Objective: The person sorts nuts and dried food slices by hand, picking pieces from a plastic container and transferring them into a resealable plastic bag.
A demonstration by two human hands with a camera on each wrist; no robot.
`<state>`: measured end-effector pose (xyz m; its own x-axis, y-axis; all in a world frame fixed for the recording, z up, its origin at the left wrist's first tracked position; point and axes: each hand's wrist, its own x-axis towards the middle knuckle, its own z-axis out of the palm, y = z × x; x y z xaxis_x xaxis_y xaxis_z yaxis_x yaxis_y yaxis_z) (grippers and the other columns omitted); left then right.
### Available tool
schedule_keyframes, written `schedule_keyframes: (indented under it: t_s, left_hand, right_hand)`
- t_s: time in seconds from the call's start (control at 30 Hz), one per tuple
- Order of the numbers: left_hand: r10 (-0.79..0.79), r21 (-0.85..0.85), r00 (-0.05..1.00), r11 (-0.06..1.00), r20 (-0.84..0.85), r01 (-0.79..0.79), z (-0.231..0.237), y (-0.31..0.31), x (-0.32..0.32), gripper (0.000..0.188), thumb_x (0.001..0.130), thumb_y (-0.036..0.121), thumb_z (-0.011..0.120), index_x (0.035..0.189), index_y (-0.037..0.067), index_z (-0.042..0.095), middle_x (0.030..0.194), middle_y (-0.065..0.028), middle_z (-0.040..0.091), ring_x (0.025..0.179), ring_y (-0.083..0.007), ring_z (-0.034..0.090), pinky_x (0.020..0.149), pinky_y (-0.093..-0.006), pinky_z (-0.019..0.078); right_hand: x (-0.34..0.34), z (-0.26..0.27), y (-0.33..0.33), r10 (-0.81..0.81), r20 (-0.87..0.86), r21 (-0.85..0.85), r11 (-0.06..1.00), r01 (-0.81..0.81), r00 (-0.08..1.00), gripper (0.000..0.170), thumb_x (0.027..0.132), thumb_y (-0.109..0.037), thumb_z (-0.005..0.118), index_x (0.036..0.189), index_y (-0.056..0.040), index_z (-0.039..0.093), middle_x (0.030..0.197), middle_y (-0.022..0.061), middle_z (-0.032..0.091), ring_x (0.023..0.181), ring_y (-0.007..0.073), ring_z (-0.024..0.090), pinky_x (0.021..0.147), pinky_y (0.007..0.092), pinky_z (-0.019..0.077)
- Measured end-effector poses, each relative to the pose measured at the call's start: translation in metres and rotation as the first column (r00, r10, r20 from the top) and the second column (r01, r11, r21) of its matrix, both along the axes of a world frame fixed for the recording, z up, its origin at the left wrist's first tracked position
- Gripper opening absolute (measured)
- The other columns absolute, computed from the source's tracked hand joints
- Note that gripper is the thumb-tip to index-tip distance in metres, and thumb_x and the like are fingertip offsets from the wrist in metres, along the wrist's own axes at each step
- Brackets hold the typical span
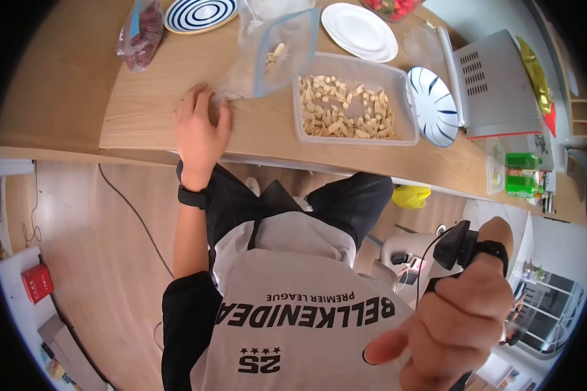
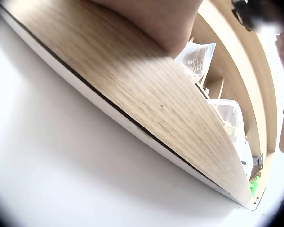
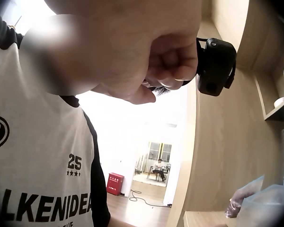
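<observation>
In the head view my left hand (image 1: 201,124) rests on the wooden table, fingers relaxed, thumb beside the corner of a clear zip bag (image 1: 293,55). A few pale cut pieces lie inside that bag. Right of it stands a clear plastic tub (image 1: 406,124) with many pale, short cut pieces (image 1: 346,124) spread over its bottom. My right hand (image 1: 460,316) is raised off the table, close to the head camera, its fingers curled with nothing seen in them. In the right wrist view the curled right hand (image 3: 146,56) overlaps the black head camera (image 3: 217,66).
A bag of dark red food (image 1: 143,39) and a blue-striped plate (image 1: 201,13) lie at the back left. A white plate (image 1: 359,31) and a lined dish (image 1: 432,107) flank the tub. A grey appliance (image 1: 499,85) and green bottles (image 1: 524,174) stand at the right.
</observation>
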<state>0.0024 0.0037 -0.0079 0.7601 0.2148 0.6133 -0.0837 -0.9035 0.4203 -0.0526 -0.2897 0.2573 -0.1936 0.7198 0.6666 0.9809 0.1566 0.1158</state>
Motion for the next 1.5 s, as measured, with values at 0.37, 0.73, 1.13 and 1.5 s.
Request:
schedule_keyframes:
  t_s: [0.37, 0.73, 1.13, 1.5]
  left_hand:
    - [0.033, 0.028, 0.999, 0.999, 0.012, -0.034, -0.001, 0.001, 0.002, 0.027, 0.091, 0.020, 0.075, 0.109, 0.000, 0.072, 0.124, -0.0140, 0.070, 0.110, -0.0350, 0.067, 0.093, -0.0461, 0.0499]
    - [0.047, 0.002, 0.999, 0.999, 0.009, -0.048, 0.004, -0.004, -0.001, 0.026, 0.091, 0.018, 0.075, 0.110, 0.001, 0.072, 0.126, -0.0147, 0.069, 0.113, -0.0357, 0.066, 0.094, -0.0461, 0.0501]
    - [0.032, -0.005, 0.999, 0.999, -0.002, -0.032, 0.003, -0.001, -0.001, 0.028, 0.091, 0.020, 0.074, 0.113, 0.002, 0.071, 0.126, -0.0145, 0.068, 0.114, -0.0346, 0.065, 0.094, -0.0458, 0.0481]
    - [0.023, -0.010, 0.999, 1.000, 0.022, -0.023, -0.001, 0.000, 0.000, 0.028, 0.091, 0.020, 0.074, 0.112, 0.001, 0.071, 0.125, -0.0143, 0.068, 0.113, -0.0351, 0.064, 0.095, -0.0461, 0.0481]
  right_hand:
    - [-0.009, -0.001, -0.009, 0.023, -0.054, 0.108, 0.994, -0.017, 0.998, 0.050, 0.089, -0.003, 0.082, 0.078, -0.0121, 0.034, 0.060, -0.0016, 0.052, 0.050, 0.0110, 0.056, 0.041, 0.0240, 0.0386]
    - [0.124, -0.083, 0.004, -0.673, -0.240, -0.737, 0.595, 0.320, 0.699, 0.020, 0.095, -0.016, 0.065, 0.110, -0.0019, 0.066, 0.106, 0.0171, 0.068, 0.101, 0.0423, 0.067, 0.088, 0.0527, 0.0537]
    - [0.167, -0.163, 0.036, -0.724, -0.229, -0.922, 0.376, 0.094, 0.650, 0.038, 0.092, -0.021, 0.073, 0.124, -0.0012, 0.066, 0.116, 0.0223, 0.070, 0.105, 0.0389, 0.067, 0.090, 0.0462, 0.0530]
    - [0.178, -0.154, 0.003, -0.731, -0.523, -0.774, 0.623, 0.116, 0.438, 0.017, 0.102, -0.016, 0.066, 0.110, -0.0020, 0.072, 0.089, 0.0097, 0.074, 0.079, 0.0202, 0.070, 0.074, 0.0345, 0.0566]
